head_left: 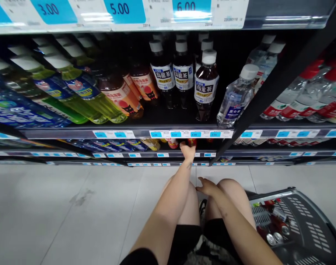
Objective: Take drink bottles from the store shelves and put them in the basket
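Observation:
My left hand [188, 150] reaches into the lower shelf, thumb to the left, its other fingers mostly hidden by the shelf. Right at its fingertips stands a red drink container [192, 142], largely covered by the shelf edge above; whether the fingers close on it cannot be made out. Left of that hand is a red and white bottle [172, 143], partly in view. My right hand [208, 187] hangs between my knees with nothing in it, thumb and fingers apart.
Above the left hand, a shelf carries dark oolong tea bottles [206, 84], orange-labelled bottles [144, 86] and a clear water bottle [235, 97]. A black upright post [270, 88] divides the shelving. On the floor at right sits a grey basket [308, 221] with several cans inside.

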A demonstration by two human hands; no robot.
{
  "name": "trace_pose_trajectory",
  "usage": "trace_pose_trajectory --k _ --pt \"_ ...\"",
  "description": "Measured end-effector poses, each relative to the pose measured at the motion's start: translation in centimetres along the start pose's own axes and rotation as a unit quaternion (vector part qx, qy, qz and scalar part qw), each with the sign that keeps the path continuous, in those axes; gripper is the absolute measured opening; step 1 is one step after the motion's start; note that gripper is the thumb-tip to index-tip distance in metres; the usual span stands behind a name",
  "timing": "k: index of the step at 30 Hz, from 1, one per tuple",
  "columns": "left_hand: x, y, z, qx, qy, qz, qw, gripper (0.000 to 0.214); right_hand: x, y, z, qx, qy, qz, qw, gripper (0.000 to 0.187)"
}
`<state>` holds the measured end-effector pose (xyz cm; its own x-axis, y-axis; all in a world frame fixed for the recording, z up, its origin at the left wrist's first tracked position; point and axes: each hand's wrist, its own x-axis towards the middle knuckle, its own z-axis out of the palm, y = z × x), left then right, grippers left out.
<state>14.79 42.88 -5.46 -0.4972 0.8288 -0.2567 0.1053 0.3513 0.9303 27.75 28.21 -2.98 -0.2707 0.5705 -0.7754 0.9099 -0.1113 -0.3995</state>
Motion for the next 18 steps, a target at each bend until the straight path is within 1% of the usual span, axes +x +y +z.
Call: trace_pose_trajectory --k 1,3,6,8,10,12,15,18 --pt "-0.5 0.1 0.1 0.017 0.009 -0.022 1.0 0.047 -0.1 0.0 0.0 0.0 -0.003 -0.001 1.0 0.08" --pt "-1.5 0.3 0.3 0.051 0.009 -0.043 0.998 0.033 -0.2 0.1 0.0 -0.002 -0.005 -0.004 1.0 0.079" --pt "-2.7 1.0 0.6 0.081 -0.01 -0.025 0.996 0.024 -0.5 0.0 0.1 -0.006 -0.006 -0.006 1.0 0.079" --pt "-3.2 1.6 0.7 0.096 -0.035 0.005 0.995 0.029 -0.6 0.0 0.2 -0.005 -0.007 -0.007 1.0 0.078" --pt "-3.8 2.1 0.9 0.121 -0.063 0.044 0.99 0.045 -0.8 0.0 0.2 -0.006 -0.008 -0.006 1.0 0.077" --pt "-4.2 2.2 1.2 0.153 -0.076 0.078 0.982 0.058 -0.8 0.0 0.1 -0.007 -0.011 -0.008 1.0 0.076" --pt "-4.1 2.0 1.6 0.165 -0.083 0.09 0.979 0.056 -0.7 0.1 0.0 -0.002 -0.011 -0.007 1.0 0.074" --pt "-3.0 1.5 1.9 0.148 -0.086 0.095 0.981 0.053 -0.6 0.2 -0.2 0.0 -0.012 0.0 1.0 0.072"
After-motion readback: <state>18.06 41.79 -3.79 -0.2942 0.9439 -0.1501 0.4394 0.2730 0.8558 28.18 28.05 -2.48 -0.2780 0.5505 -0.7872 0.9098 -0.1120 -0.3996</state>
